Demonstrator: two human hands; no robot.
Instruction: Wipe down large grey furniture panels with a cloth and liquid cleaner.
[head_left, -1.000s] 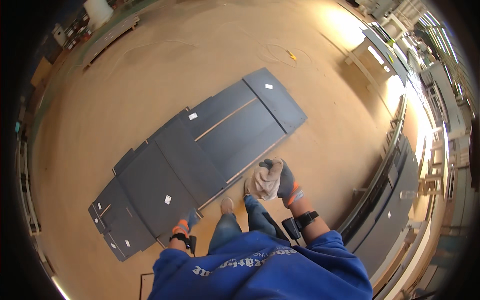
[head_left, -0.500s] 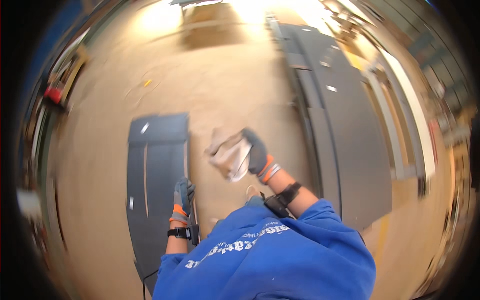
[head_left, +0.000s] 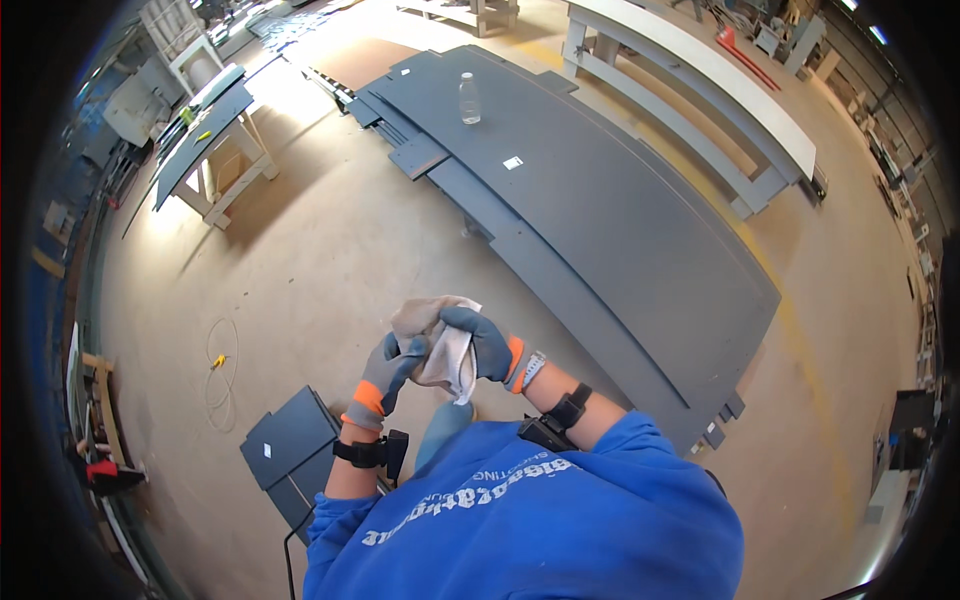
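Observation:
Both my hands wear grey work gloves with orange cuffs and hold a crumpled, beige-white cloth [head_left: 440,367] in front of my body. My left hand [head_left: 387,372] pinches the cloth's left side. Over its upper right part, my right hand [head_left: 483,342] has its fingers closed on the fabric. One corner of the cloth hangs down between the hands. To the lower left lies a stack of dark grey panels [head_left: 290,432], partly hidden by my left arm. A long stack of dark grey panels [head_left: 610,230] stretches away on the right.
A clear bottle [head_left: 469,100] stands on the long panel stack. Behind it is a white workbench [head_left: 700,80]. Another worktable [head_left: 215,160] stands far left. A thin cable with a yellow end [head_left: 219,361] lies on the floor at left.
My left hand has left the panel on the left and now grips the cloth along with my right. The view has swung right, toward the long panel stack.

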